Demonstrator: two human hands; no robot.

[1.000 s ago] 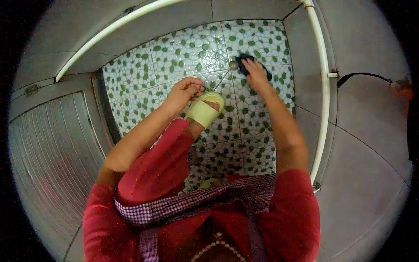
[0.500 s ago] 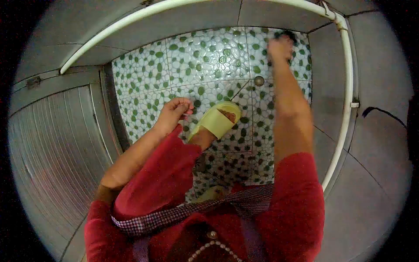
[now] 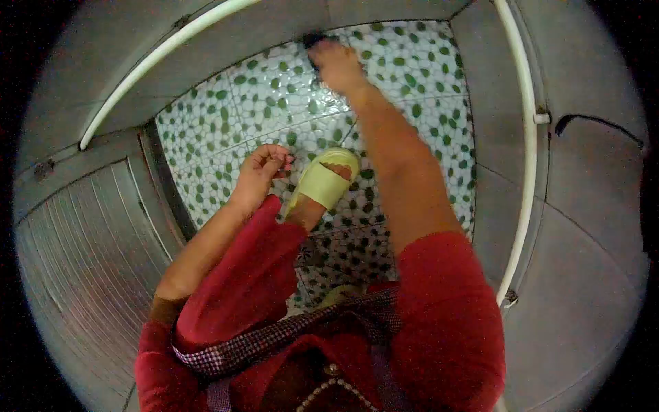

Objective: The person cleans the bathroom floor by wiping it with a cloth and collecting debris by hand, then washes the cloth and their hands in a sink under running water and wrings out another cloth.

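My right hand [image 3: 336, 67], arm stretched far forward, is closed over a small black scrubbing pad or brush [image 3: 321, 40]. Blur hides its exact kind. It presses on the wet pebble-patterned floor [image 3: 419, 69] close to the far wall. Loosely curled, with thumb and fingers drawn together and nothing visible in them, my left hand [image 3: 264, 168] hovers over the floor left of my foot. That foot wears a pale yellow-green slipper [image 3: 328, 180].
Grey walls [image 3: 494, 89] enclose the floor. White pipes run along the left wall [image 3: 171, 51] and the right wall [image 3: 527, 158]. A ribbed grey door [image 3: 96, 226] stands at the left. A black cord or mark [image 3: 597, 120] shows on the right wall.
My right hand has swept left along the far edge of the floor with the black pad or brush. My left hand keeps about the same pose. The view has shifted slightly.
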